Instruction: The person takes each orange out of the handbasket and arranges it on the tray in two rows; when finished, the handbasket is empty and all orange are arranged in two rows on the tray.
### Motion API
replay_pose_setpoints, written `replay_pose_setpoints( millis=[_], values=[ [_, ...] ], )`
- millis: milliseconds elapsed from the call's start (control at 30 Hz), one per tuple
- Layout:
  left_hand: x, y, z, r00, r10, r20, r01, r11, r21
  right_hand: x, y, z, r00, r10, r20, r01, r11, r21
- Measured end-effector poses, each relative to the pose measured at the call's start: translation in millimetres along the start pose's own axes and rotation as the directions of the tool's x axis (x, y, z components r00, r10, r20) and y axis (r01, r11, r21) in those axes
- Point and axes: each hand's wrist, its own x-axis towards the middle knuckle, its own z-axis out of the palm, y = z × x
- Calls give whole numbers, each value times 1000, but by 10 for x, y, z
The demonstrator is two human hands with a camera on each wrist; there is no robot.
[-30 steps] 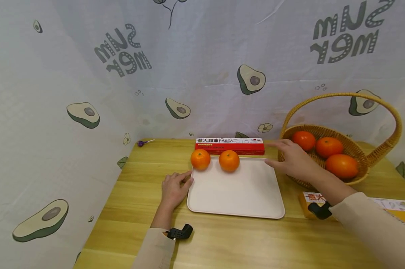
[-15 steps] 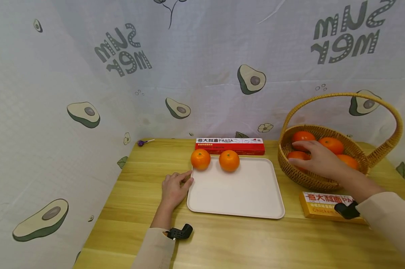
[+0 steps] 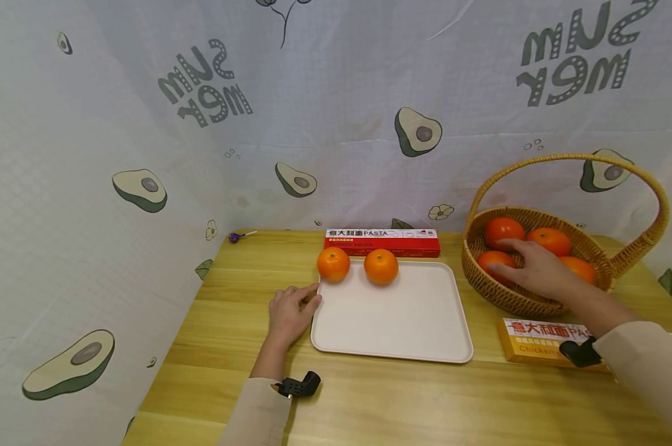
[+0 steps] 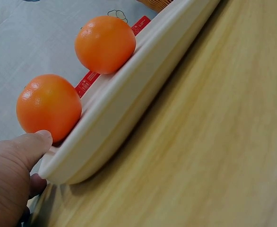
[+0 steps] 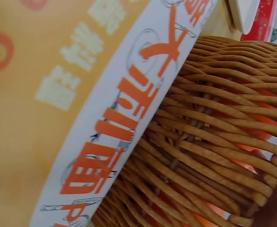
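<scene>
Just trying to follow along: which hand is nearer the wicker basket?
The right hand: it is in the wicker basket, by an orange fruit. The left hand is farther, by the tray's left edge.

Red box (image 3: 381, 243): "意大利面 PASTA" on white strip; "Tomato sauce" below, on red; small Chinese line betw., too fine to read;
Yellow box (image 3: 544, 347): "意大利面 PAS…", end hidden; "Chicken…" on yellow side, rest hidden; R wrist view: lge orange-red chars again, pale Chinese line blurred;
Backdrop cloth (image 3: 336, 111): "SUM / MER" ×2, grey, dotted, mirror-rev., 2 lines ea.
</scene>
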Motion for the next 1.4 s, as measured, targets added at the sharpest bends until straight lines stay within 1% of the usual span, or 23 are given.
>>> replay_pose_setpoints(
  millis=[167,400,600,900,1133,1400],
  values=[
    [-1,-9,8,1000,-2,1,2,1000,1,13,38,51,1000,-4,3,4,1000,-3],
    [-9,-3,2,1000,1,0,-1,1000,-9,23,75,105,1000,11,9,-11,1000,-10],
    [-10,6,-5,1000,8,-7,-8,1000,-9,35,104,109,1000,-10,2,10,1000,-15],
    [-1,-3,5,1000,11,-5,-11,1000,-3,37,83,119,1000,-12,12,13,1000,-10],
    [-5,2,-1,1000,16,-6,-16,1000,-10,33,72,154,1000,-8,-3,8,999,-32],
    [-4,-8,4,1000,14,-6,-14,1000,-13,36,84,176,1000,-11,-13,11,1000,-27]
  ],
)
